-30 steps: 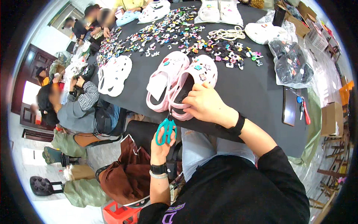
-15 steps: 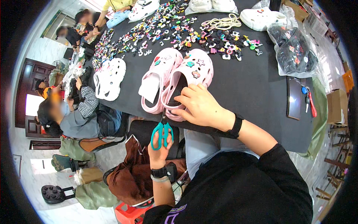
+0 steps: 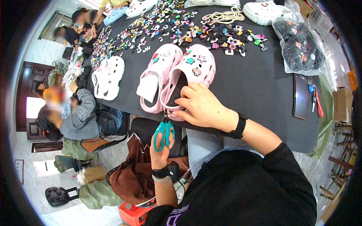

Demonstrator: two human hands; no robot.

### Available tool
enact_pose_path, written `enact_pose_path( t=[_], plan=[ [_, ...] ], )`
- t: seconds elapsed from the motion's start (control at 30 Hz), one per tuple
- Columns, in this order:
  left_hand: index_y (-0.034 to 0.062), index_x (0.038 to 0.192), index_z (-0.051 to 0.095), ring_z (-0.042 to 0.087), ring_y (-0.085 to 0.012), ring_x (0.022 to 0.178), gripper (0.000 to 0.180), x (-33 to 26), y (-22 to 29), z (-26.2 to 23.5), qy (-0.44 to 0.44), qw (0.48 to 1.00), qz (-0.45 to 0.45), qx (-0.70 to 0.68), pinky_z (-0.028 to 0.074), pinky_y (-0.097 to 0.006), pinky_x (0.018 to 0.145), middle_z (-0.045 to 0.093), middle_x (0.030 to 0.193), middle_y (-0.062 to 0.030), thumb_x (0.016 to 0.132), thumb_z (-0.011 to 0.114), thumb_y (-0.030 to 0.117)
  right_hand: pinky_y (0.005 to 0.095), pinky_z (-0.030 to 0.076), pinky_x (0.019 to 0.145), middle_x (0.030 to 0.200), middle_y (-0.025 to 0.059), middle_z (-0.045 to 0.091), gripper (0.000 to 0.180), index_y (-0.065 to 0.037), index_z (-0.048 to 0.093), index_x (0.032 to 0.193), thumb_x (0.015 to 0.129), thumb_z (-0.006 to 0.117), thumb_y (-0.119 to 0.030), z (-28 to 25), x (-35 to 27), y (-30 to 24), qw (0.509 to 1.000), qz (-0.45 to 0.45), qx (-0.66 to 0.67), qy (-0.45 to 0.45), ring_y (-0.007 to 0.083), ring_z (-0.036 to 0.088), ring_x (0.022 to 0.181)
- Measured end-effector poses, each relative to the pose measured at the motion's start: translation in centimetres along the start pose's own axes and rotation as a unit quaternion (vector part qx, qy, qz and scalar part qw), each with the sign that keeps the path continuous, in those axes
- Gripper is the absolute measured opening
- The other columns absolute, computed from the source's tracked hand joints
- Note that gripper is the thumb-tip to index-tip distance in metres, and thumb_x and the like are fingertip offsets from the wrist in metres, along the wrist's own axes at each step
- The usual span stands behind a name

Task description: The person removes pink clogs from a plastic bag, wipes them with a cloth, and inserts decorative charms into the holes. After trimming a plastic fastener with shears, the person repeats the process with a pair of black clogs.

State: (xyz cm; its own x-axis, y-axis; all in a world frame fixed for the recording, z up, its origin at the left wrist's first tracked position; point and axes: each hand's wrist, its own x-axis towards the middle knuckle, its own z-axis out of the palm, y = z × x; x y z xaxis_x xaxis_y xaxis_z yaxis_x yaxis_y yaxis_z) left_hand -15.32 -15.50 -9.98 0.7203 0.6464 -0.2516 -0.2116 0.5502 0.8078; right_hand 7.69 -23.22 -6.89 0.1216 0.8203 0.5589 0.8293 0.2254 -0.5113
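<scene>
The left hand [image 3: 160, 153] has its fingers closed around teal-handled scissors [image 3: 164, 127], blades pointing beyond them toward the heels of two pink clogs. The right hand [image 3: 203, 107] rests thumb and fingers on the right pink clog [image 3: 208, 71], at its opening and strap; whether they pinch, I can't tell. The left pink clog [image 3: 172, 60] lies just left of those fingers, a white paper [image 3: 147, 89] in its opening. I'd brace the clog firmly and keep the blade tips off the soft strap (and off that thumb, sitting awfully near). The strap and the hand crowd the blades' path. Well beyond the right fingers spread loose charms [image 3: 181, 28]; a white clog [image 3: 108, 80] lies off to their left, a phone [image 3: 300, 96] and keys [image 3: 314, 100] to their right.
</scene>
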Motion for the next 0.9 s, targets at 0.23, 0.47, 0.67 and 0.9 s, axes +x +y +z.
enact_pose_path(
  t=[0.23, 0.47, 0.67, 0.9],
  plan=[
    [-0.0055, 0.110, 0.055, 0.046, -0.0111, 0.059, 0.037, -0.2, 0.1, -0.1, 0.041, 0.997, 0.002, 0.064, 0.035, -0.023, 0.051, 0.054, 0.075, -0.0060, 0.090, 0.062, 0.025, 0.0379, 0.042, 0.075, 0.085, 0.0097, 0.053, 0.026, -0.005, 0.067, 0.089, 0.077, 0.069, -0.028, 0.0, -0.1, 0.2, 1.000, -0.004, 0.004, -0.005, 0.0271, 0.051, 0.085],
    [-0.0037, 0.111, 0.056, 0.048, -0.0106, 0.063, 0.034, -5.6, -1.0, -7.7, 0.082, 0.986, 0.014, 0.147, 0.036, -0.023, 0.058, 0.056, 0.077, -0.0036, 0.092, 0.061, 0.024, 0.0425, 0.048, 0.072, 0.091, 0.0144, 0.060, 0.030, -0.006, 0.064, 0.101, 0.080, 0.067, -0.027, -3.0, 2.4, 2.2, 0.993, 0.020, -0.010, 0.117, 0.0330, 0.059, 0.083],
    [-0.0007, 0.110, 0.056, 0.052, -0.0114, 0.071, 0.027, -7.4, -8.4, -23.9, 0.316, 0.938, -0.029, 0.142, 0.040, -0.024, 0.063, 0.059, 0.085, -0.0043, 0.091, 0.061, 0.018, 0.0375, 0.051, 0.075, 0.090, 0.0143, 0.066, 0.037, -0.005, 0.071, 0.096, 0.084, 0.062, -0.039, -5.0, 6.3, 7.6, 0.978, 0.194, -0.073, 0.032, 0.0288, 0.064, 0.084],
    [-0.0048, 0.110, 0.054, 0.059, -0.0208, 0.089, 0.036, -4.5, -15.8, -33.3, 0.475, 0.815, 0.004, 0.332, 0.046, -0.034, 0.081, 0.062, 0.096, -0.0091, 0.080, 0.070, 0.006, 0.0276, 0.051, 0.069, 0.084, 0.0072, 0.070, 0.019, -0.010, 0.072, 0.095, 0.085, 0.063, -0.024, -7.0, 9.7, 7.3, 0.983, 0.145, -0.017, 0.112, 0.0133, 0.066, 0.076]
  ],
)
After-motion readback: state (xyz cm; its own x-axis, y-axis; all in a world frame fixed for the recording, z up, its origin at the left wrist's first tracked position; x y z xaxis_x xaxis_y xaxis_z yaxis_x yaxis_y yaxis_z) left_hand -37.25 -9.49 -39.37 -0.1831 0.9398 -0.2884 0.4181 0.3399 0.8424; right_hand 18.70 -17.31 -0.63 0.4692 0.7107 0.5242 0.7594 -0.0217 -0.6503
